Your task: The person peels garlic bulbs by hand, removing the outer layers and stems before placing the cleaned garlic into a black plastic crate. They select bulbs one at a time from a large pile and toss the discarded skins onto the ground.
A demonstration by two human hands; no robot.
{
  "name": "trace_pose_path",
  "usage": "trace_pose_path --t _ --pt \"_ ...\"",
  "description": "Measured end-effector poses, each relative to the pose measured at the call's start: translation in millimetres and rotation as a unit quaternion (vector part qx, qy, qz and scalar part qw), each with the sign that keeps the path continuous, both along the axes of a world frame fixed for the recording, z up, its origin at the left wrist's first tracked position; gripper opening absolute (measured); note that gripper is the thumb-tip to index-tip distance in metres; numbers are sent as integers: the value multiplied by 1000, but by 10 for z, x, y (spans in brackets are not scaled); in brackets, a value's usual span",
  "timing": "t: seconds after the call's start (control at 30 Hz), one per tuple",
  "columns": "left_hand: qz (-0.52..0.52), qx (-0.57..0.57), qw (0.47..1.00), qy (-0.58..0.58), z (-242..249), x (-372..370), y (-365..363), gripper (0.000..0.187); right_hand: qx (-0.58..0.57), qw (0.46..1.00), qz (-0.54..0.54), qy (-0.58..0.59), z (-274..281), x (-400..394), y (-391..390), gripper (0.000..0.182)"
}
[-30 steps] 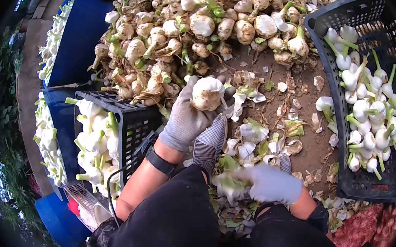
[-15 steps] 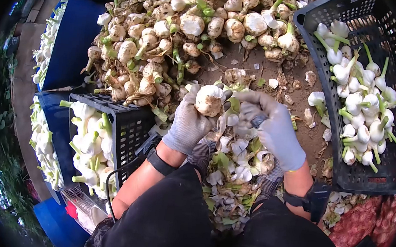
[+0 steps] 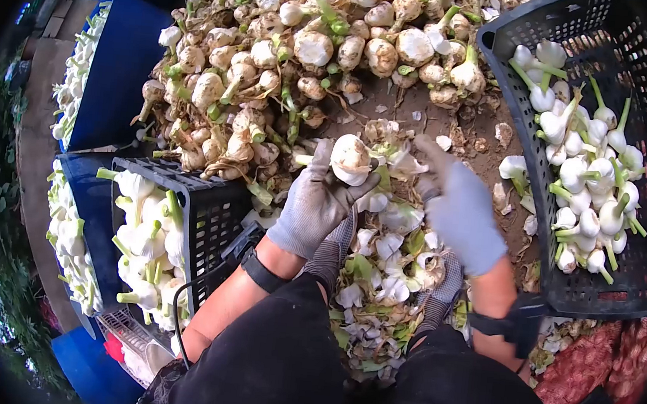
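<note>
A garlic bulb, mostly white with brownish patches, rests in the gloved fingers of my left hand, its pale stem poking out on the left. My right hand, also gloved, is apart from the bulb on its right side. Motion smears its fingers, and a dark bit shows near the thumb; I cannot make out what it is. Below both hands, peeled skins and leaf scraps cover the ground between my feet.
A big heap of unpeeled garlic lies ahead. At right stands a black crate with cleaned bulbs. On the left are another black crate and blue containers of white garlic. Red mesh sacks lie at lower right.
My right hand has moved away from the bulb, to the right. Some brownish skin has left the bulb, which now shows a whiter side, and loose skin hangs between the hands.
</note>
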State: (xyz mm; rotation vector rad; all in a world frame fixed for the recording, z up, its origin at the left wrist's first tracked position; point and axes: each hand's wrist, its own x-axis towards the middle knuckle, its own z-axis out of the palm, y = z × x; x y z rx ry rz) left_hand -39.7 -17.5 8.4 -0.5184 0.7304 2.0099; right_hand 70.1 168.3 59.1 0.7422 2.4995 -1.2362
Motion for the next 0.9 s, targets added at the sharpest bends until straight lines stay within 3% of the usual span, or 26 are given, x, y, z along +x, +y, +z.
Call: trace_pose_path --t 0.03,0.1,0.13,0.17,0.23,0.27,0.3,0.33,0.37,0.43,0.47,0.5,0.57,0.6,0.63,0.7,0.77,0.8,0.83,0.9 --pt "-2 3 1000 0 19 -7 38 43 207 976 62 32 -138 -24 -128 49" --pt "-31 36 999 0 36 -21 29 45 52 985 -28 159 -164 -35 -389 37" --pt "-90 122 988 3 -77 -29 -44 45 48 986 -28 159 -201 -56 -430 37" --pt "-66 154 985 -40 -128 -8 -46 46 83 973 -2 217 -245 -89 -448 29" --pt "-93 67 993 40 19 47 2 45 121 954 21 274 -351 -131 -416 20" --pt "-93 68 992 42 113 62 40 45 -103 948 -105 283 -426 -146 -371 13" --pt "-86 90 992 25 209 84 61 45 -323 879 -222 271 -469 -170 -340 7" --pt "-79 111 991 5 258 109 50 45 -350 854 -314 223 -159 -214 -225 7" --pt "-77 111 991 5 263 111 32 45 -344 821 -403 209 -233 -236 -99 7" --pt "-63 90 993 -32 273 55 5 46 -339 811 -430 207 -503 -125 26 10" --pt "-54 72 996 -5 278 29 -77 48 -313 855 -387 145 -491 -50 -23 23" --pt "-52 8 996 73 350 12 -123 48 -320 855 -382 145 -418 -11 -136 23" --pt "-71 -85 965 238 629 -36 -276 47 -439 839 -238 219 -310 15 -355 35" --pt "-48 -147 958 241 682 -43 -326 36 -536 782 -216 233 -269 -1 -436 46" --pt "-20 -165 918 361 608 0 -395 26 -553 785 -209 185 -68 -88 -517 34" --pt "-88 -253 902 339 628 119 -469 25 -376 897 -106 206 -99 -162 -677 24" --pt "-14 -147 967 209 802 193 -591 16 -398 893 -114 178 -125 -200 -596 18" --pt "-11 -156 955 251 1034 194 -712 15 -216 955 -87 187 -242 -153 -529 20" --pt "-8 -164 942 293 1250 163 -924 15 -23 980 -57 191 -338 -115 -457 23" --pt "-11 -352 776 523 1592 34 -1447 11 -24 983 -56 175 -454 -17 -367 23"
